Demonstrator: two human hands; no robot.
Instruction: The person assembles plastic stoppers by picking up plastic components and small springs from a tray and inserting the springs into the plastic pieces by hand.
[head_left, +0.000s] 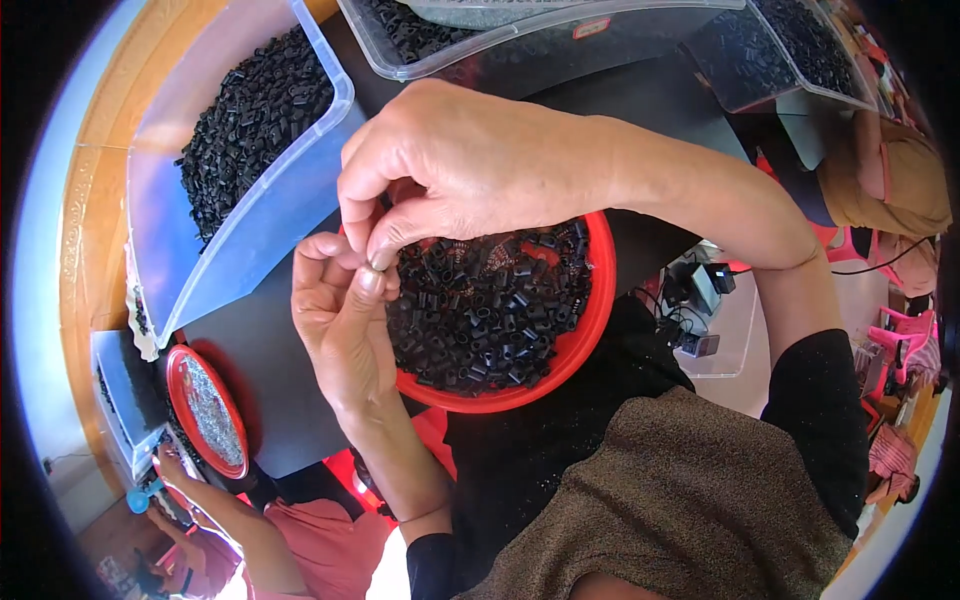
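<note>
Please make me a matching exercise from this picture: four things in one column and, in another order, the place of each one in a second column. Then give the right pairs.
Things
1. red bowl of small black tubes
2. clear plastic bin of black parts
3. red dish of small silvery parts
4. left hand

Places
A. far left, tilted, resting on the black table
B. lower left, by another person's hand
C. centre, under the right hand
D. fingertips meeting the right hand's, at the bowl's left rim

Pairs: 1-C, 2-A, 3-B, 4-D
</note>
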